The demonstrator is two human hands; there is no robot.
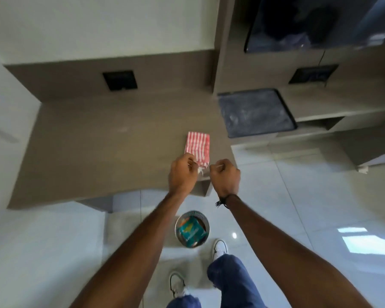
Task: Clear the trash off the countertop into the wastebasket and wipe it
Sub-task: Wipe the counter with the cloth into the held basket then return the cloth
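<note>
A red-and-white striped cloth [198, 147] lies on the brown countertop [98, 147] near its front right corner. My left hand [182, 172] is closed on the cloth's near left edge. My right hand [226, 174] is a closed fist just right of the cloth's near corner; whether it pinches the cloth is hard to tell. On the floor below stands a round metal wastebasket [192, 228] with teal and orange wrappers inside.
A dark tray [253, 113] sits on a lower shelf to the right. Black sockets [120, 80] are set in the back panel. My two feet in white shoes stand on the glossy tiled floor [309, 196] beside the wastebasket.
</note>
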